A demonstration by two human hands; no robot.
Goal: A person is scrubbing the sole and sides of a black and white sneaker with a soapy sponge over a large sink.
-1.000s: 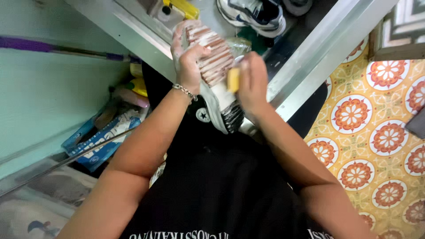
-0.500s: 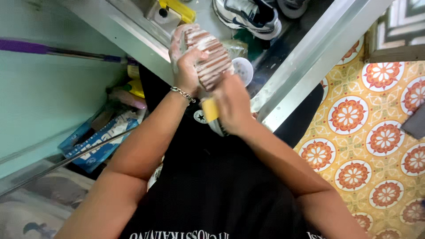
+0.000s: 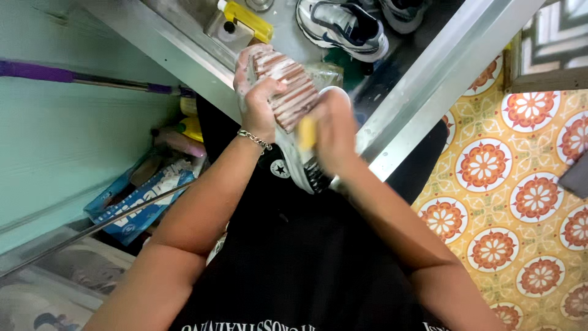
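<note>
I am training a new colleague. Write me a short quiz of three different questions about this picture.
1. True or false: the left hand holds the shoe with its ribbed sole turned up toward the camera.
2. Which colour is the brush gripped in the right hand? A) yellow B) red C) blue
3. Fill in: another pair of sneakers lies in the metal ____ beyond the hands.

Key
1. True
2. A
3. sink
</note>
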